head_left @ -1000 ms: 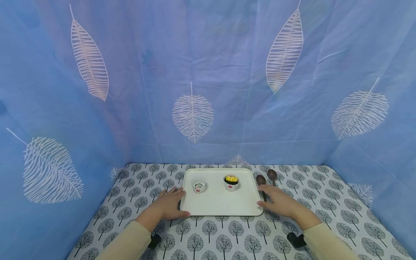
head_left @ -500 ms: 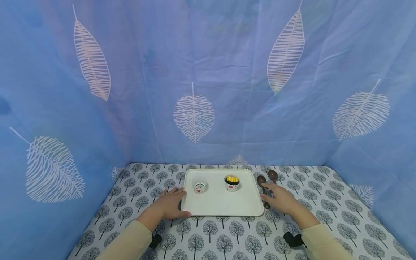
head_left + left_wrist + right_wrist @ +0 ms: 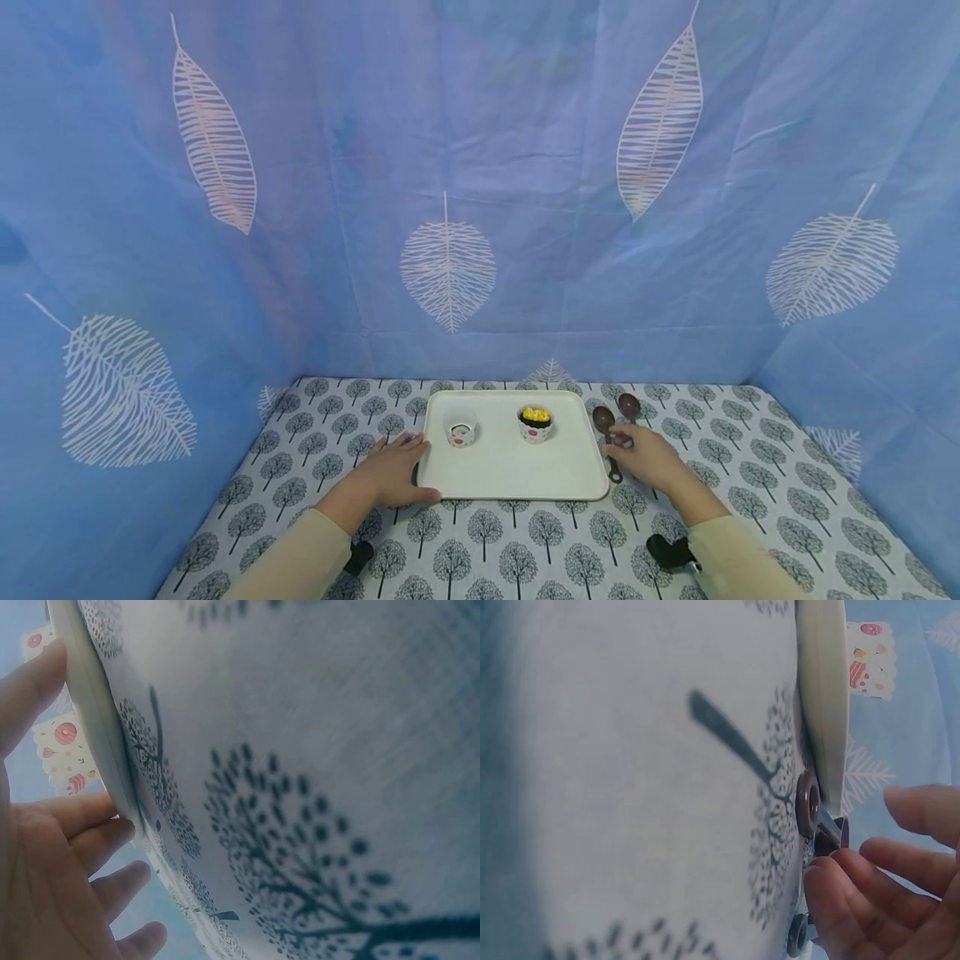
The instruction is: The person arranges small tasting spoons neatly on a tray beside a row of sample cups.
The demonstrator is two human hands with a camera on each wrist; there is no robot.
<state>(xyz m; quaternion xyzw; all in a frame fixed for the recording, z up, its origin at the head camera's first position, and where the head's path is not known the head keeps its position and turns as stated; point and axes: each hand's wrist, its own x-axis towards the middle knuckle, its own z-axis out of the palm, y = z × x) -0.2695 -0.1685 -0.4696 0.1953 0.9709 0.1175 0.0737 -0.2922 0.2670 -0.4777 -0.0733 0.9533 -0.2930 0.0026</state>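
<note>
The brown spoon [image 3: 603, 418] lies just beside the right edge of the tray [image 3: 517, 479], handle toward me, bowl away. My right hand [image 3: 649, 457] is nearer, on the spoon's right, thumb parted from bent fingers, contact unclear; my left hand [image 3: 390, 473], spread, touches the tray's left edge.

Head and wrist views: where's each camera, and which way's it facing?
Head: worn on the head, faces forward and down at the tray; left hand, right hand, sleeves show.
Left wrist: worn there, faces the tray's edge; only the left hand shows.
Right wrist: worn there, faces the spoons and the tray; only the right hand shows.
Head and right wrist both show the tray and spoons.
</note>
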